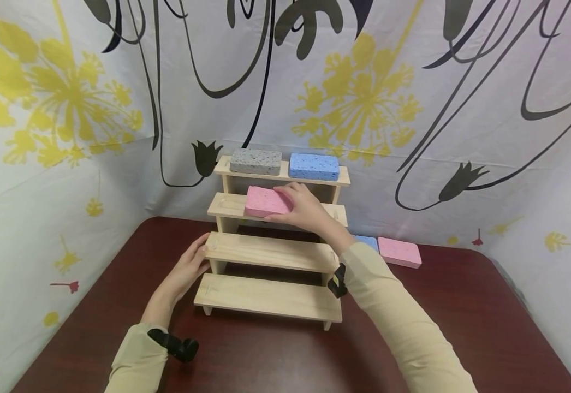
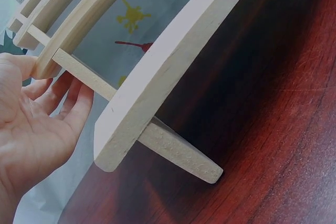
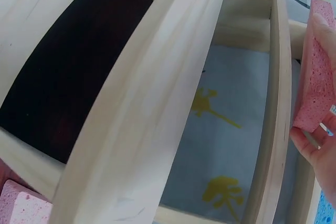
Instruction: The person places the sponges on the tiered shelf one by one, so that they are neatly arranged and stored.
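In the head view a wooden stepped shelf (image 1: 266, 297) with several tiers stands on the dark red table. My right hand (image 1: 306, 210) pinches a pink sponge (image 1: 265, 202) by its right end, over the left-middle part of the second tier from the top. The right wrist view shows the thumb on one face of that sponge and fingers at its lower edge. My left hand (image 1: 185, 270) holds the left end of the tier below, thumb at the board end and fingers behind it in the left wrist view. Side by side on the top tier lie a grey sponge (image 1: 256, 161) and a blue sponge (image 1: 314, 166).
Behind the shelf's right side, another pink sponge (image 1: 399, 252) lies on the table (image 1: 467, 316), beside a blue sponge (image 1: 367, 242) partly hidden by the right arm. A patterned cloth (image 1: 177, 109) hangs close behind the shelf and along both sides.
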Tool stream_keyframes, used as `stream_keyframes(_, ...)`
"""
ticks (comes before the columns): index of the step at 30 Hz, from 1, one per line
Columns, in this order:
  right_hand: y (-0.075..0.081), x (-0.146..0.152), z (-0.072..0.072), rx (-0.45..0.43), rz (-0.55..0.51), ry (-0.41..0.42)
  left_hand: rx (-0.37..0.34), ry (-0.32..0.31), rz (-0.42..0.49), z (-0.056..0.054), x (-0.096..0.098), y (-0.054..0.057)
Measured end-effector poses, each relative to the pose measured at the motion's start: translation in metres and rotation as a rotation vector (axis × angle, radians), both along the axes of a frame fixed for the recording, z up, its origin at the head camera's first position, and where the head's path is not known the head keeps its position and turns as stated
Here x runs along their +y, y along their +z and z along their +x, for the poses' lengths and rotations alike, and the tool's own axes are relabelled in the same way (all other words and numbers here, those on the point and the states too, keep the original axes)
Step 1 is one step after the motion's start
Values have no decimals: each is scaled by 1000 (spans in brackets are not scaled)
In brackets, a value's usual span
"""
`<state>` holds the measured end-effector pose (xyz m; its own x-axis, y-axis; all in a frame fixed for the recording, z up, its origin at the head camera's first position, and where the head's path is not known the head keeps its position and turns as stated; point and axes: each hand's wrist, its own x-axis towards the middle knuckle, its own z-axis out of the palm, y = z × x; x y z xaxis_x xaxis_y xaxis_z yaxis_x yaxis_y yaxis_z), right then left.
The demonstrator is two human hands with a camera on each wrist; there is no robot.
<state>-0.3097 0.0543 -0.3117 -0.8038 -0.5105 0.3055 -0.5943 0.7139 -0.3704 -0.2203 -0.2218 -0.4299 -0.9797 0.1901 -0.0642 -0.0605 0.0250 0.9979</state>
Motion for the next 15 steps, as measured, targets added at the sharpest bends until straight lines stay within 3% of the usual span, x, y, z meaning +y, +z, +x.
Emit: stream_keyframes(15,-1,-22,-4,-54,46,-57,2,-4,-5,0,0,-1)
